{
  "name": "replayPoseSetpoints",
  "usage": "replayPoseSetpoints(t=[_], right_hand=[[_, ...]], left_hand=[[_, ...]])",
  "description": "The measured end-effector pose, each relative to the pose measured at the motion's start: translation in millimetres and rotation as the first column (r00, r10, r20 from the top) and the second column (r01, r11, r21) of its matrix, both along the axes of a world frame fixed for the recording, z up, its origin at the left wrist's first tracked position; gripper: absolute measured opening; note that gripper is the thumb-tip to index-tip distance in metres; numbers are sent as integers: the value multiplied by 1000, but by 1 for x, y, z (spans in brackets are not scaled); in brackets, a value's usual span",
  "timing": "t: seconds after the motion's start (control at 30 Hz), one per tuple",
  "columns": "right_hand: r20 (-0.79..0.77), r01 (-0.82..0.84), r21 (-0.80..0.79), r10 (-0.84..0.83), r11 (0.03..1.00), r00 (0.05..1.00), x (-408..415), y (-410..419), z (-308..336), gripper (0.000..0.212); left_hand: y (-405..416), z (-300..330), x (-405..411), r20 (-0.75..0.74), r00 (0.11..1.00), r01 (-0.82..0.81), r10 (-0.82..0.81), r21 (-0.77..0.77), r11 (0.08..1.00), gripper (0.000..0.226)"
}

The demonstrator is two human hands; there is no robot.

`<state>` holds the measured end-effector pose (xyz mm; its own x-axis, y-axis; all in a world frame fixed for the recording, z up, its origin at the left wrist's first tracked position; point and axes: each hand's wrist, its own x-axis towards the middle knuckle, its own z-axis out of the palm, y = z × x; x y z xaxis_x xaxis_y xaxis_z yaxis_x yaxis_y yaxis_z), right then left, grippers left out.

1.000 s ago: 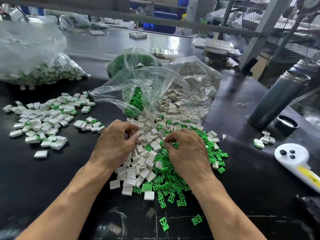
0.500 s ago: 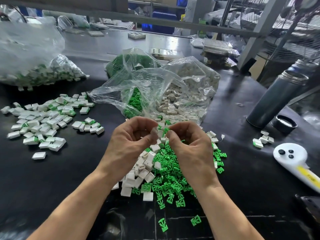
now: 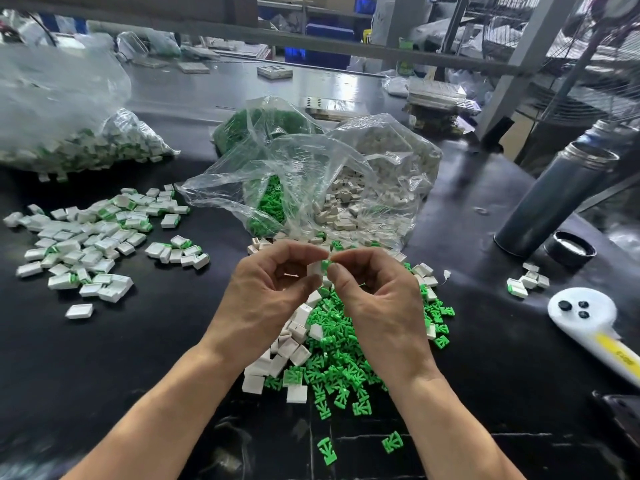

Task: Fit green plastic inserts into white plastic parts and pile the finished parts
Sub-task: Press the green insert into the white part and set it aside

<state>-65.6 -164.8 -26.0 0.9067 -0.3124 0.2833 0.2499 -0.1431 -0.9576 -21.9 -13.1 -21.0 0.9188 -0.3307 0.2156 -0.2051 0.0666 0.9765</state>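
Note:
Above the loose heap, my left hand (image 3: 266, 292) pinches a small white plastic part (image 3: 316, 270) between thumb and fingers. My right hand (image 3: 377, 292) pinches a green insert (image 3: 325, 265) and holds it against that part's end. Below the hands lie loose white parts (image 3: 287, 348) and loose green inserts (image 3: 341, 365) on the black table. A spread of finished parts (image 3: 90, 237), white with green showing, lies at the left. A few more finished parts (image 3: 526, 282) sit at the right.
An open clear bag (image 3: 311, 188) holding green inserts and white parts lies behind the hands. Another full bag (image 3: 69, 133) lies at the far left. A grey flask (image 3: 554, 202), its black cap (image 3: 569, 249) and a white handheld controller (image 3: 595, 327) stand at the right.
Both hands rose from the heap, the left with a white part and the right with a green insert, and came together so the insert meets the part.

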Motion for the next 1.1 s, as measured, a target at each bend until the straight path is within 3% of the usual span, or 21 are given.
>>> replayPoseSetpoints(t=[0.37,0.63,0.83,1.1], right_hand=[[20,-6,-225,11,974,1000,-1,-7,1,14],[-49,-37,-192,28,981,998,-2,-4,-1,11],[-121,-67,20,69,998,990,-2,-3,1,5],[-62,52,-201,-66,978,996,-4,3,-5,6]], left_hand=[[3,1,0,8,1000,1,-1,18,1000,17],[2,-2,2,5,999,-32,32,-28,999,23],[2,-1,2,-10,999,-43,43,-88,995,21],[4,2,2,-30,999,-38,35,-100,994,24]])
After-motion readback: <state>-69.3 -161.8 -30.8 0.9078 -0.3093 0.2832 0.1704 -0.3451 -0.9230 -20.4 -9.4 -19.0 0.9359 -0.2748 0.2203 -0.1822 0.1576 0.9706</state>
